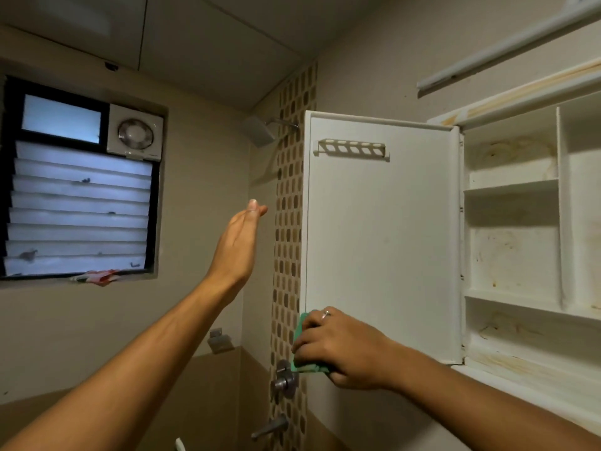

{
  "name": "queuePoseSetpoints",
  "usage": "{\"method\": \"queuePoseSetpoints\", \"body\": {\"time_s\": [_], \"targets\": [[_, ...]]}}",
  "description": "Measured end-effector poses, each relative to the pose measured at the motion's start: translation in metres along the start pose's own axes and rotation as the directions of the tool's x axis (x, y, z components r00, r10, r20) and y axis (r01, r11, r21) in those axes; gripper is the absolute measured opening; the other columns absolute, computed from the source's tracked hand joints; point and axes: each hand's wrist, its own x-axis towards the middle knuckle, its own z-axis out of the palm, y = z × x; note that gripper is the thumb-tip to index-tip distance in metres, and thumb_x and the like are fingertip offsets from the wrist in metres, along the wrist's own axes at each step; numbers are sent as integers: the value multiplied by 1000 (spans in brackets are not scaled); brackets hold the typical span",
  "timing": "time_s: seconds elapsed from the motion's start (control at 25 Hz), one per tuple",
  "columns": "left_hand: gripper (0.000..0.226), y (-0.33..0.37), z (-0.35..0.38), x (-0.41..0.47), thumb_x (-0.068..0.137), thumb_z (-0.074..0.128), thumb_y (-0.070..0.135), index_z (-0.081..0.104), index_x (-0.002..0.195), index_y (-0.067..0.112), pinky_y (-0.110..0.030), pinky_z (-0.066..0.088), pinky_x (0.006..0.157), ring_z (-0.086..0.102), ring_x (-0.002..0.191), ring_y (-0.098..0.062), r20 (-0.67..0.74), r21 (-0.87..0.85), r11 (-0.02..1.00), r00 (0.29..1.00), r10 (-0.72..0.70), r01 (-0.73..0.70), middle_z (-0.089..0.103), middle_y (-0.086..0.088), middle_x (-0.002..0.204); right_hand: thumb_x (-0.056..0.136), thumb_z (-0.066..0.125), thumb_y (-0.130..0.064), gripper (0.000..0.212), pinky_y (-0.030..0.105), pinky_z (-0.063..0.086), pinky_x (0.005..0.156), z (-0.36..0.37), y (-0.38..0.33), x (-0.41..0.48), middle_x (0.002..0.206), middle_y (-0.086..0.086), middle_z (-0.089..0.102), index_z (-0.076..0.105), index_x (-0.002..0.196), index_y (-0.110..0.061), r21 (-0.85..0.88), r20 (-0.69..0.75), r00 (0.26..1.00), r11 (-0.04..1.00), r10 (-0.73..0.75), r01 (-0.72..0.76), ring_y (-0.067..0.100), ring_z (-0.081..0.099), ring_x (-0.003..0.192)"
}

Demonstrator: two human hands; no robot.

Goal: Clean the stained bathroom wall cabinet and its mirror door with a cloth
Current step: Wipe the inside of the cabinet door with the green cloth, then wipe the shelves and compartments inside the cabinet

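Cabinet count: one white wall cabinet, mounted at upper right, with its single door swung open so that the plain white inner face is towards me. The mirror side is turned away and I cannot see it. One small slotted rack is fixed near the top of that inner face. I count four compartments in view, all marked with brown and yellow stains. The cabinet runs past the right edge.

One green cloth is present, at the door's lower outer corner.

Two hands are in view. The right hand has its fingers curled round the cloth and holds it against the door's edge. One ring sits on a finger. The left hand is raised on an outstretched arm, seen edge-on, with its fingers straight and together. It holds nothing and stands apart from the door, to its left.

Other fittings:
- one louvred window
- one exhaust fan set in the window's upper corner
- one shower head
- one round valve and one spout below it, both on a vertical mosaic tile strip

Lettering on the fan housing is too small for me to read.
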Motion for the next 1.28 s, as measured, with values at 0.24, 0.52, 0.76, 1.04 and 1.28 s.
{"method": "queuePoseSetpoints", "body": {"time_s": [0.24, 0.52, 0.76, 1.04, 1.28], "targets": [[70, 60, 23, 44, 96, 21, 70, 46, 149, 31, -28, 43, 98, 55, 112, 9, 115, -213, 976, 991, 71, -45, 57, 25, 124, 85, 60, -16, 43, 40, 54, 86, -105, 78, 38, 114, -9, 71, 68, 124, -32, 214, -337, 872, 931, 356, -297, 13, 60, 102], [84, 100, 35, 97, 96, 21, 77, 32, 159, 23, -44, 46, 110, 58, 127, -12, 136, -428, 904, 989, 55, 8, 59, 5, 145, 84, 63, -5, 40, 36, 54, 80, -215, 153, 64, 110, -1, 72, 73, 118, -22, 219, -787, 374, 789, 491, -574, 24, 61, 100], [86, 109, 34, 112, 97, 18, 77, 33, 158, 18, -48, 45, 112, 59, 127, -14, 123, -459, 888, 991, 59, 4, 60, -1, 143, 87, 66, -15, 42, 40, 48, 86, -216, 162, 112, 117, 1, 69, 69, 127, -24, -74, -768, 533, 777, 355, -625, 29, 60, 107], [89, 112, 36, 122, 91, 22, 82, 33, 159, 25, -43, 41, 113, 53, 133, -10, 137, -330, 938, 978, 156, -103, 53, 7, 151, 92, 58, -16, 34, 42, 50, 87, -196, 211, 59, 114, -1, 72, 70, 122, -29, 12, -691, 486, 680, 536, -733, 27, 60, 104], [83, 118, 36, 113, 93, 26, 77, 37, 157, 25, -39, 32, 119, 47, 138, -9, 128, -174, 958, 960, 251, -227, 50, 10, 153, 97, 52, -6, 51, 42, 54, 91, -189, 228, -31, 132, 1, 66, 58, 143, -28, 164, -609, 310, 497, 730, -852, 28, 61, 116]]}}
